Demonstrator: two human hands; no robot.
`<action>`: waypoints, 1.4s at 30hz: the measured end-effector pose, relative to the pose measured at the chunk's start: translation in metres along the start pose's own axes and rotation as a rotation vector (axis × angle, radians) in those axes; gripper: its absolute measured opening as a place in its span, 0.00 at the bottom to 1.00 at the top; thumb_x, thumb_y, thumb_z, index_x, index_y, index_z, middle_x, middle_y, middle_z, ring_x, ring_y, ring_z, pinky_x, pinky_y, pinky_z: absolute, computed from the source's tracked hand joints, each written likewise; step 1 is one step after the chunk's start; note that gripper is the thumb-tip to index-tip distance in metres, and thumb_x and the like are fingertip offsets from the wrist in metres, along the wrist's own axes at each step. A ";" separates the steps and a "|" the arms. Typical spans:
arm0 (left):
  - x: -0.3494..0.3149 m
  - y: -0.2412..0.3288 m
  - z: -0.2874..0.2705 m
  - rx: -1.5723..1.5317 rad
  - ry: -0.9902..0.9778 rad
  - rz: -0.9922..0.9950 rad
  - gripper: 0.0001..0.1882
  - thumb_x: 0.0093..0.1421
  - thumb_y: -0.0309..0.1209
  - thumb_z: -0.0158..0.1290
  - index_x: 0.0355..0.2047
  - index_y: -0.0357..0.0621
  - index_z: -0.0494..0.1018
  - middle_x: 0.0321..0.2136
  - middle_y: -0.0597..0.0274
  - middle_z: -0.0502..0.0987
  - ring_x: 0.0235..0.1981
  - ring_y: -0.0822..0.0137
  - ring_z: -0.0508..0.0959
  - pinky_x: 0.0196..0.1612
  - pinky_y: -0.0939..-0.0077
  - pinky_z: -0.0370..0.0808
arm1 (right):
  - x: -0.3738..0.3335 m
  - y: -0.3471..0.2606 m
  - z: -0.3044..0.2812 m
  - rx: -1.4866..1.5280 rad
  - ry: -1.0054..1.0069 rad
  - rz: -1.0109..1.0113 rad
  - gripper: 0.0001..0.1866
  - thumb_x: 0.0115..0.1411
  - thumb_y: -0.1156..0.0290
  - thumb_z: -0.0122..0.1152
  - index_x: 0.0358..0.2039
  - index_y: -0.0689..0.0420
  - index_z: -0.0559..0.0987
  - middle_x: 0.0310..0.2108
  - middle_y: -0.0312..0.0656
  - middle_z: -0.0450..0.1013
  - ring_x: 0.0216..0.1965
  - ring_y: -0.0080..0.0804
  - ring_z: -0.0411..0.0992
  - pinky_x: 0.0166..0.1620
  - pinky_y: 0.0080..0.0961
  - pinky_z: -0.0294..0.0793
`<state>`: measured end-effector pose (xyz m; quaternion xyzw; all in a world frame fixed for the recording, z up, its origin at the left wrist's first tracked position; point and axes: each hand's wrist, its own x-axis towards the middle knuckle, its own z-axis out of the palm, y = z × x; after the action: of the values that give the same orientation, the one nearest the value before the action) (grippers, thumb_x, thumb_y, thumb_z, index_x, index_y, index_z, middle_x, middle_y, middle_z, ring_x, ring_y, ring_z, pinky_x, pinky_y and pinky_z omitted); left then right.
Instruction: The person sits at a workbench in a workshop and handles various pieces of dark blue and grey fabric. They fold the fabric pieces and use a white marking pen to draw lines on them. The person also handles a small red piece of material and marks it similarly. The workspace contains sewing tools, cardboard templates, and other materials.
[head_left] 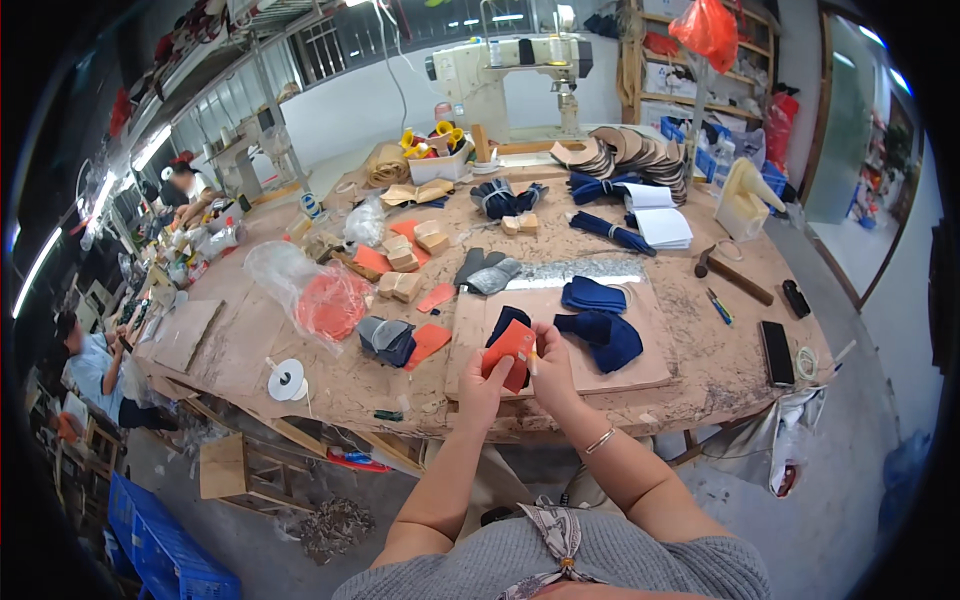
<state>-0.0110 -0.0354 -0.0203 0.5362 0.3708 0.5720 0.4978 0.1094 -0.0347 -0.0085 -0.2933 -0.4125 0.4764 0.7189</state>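
My left hand [482, 388] is closed on an orange cut piece [507, 345] that looks like leather or fabric, held up over the work board with the thumb on its face. At the piece's right edge, my right hand [553, 372] pinches a small white stick-like thing [533, 364]; its kind is too small to tell. Behind the orange piece lies a dark blue piece [506, 318], partly hidden. Folded dark blue pieces [594, 295] and a larger dark blue bundle [612, 342] rest on the board [650, 375] to the right.
Grey pieces [487, 272], a grey-and-blue stack [386, 340], tan blocks [400, 286] and a plastic bag of orange pieces [335, 305] lie left. A hammer [738, 275], a phone [776, 353] and a notebook [660, 218] lie right. A sewing machine [510, 85] stands behind; other people sit far left.
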 end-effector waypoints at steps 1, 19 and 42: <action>-0.003 0.006 0.000 0.039 -0.018 -0.033 0.11 0.60 0.28 0.57 0.41 0.37 0.72 0.39 0.64 0.76 0.37 0.75 0.74 0.44 0.78 0.72 | -0.004 -0.002 -0.004 0.002 0.019 0.069 0.12 0.61 0.75 0.59 0.45 0.56 0.70 0.39 0.35 0.72 0.39 0.17 0.71 0.41 0.18 0.73; 0.024 0.015 -0.001 0.912 -0.560 0.504 0.17 0.52 0.32 0.62 0.41 0.43 0.75 0.48 0.50 0.76 0.52 0.51 0.73 0.55 0.61 0.68 | -0.034 -0.049 -0.078 -1.036 -0.101 -0.256 0.16 0.49 0.78 0.66 0.39 0.61 0.74 0.34 0.47 0.73 0.35 0.44 0.72 0.38 0.34 0.72; 0.023 0.042 0.012 1.072 -0.581 0.291 0.20 0.50 0.31 0.61 0.45 0.46 0.76 0.46 0.59 0.77 0.48 0.59 0.76 0.53 0.64 0.71 | -0.012 -0.066 -0.070 -1.031 -0.259 0.043 0.17 0.49 0.75 0.66 0.41 0.56 0.74 0.30 0.45 0.76 0.32 0.41 0.76 0.37 0.30 0.74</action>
<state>-0.0046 -0.0238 0.0278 0.8900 0.3788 0.1993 0.1571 0.1974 -0.0730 0.0075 -0.5557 -0.6725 0.2590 0.4145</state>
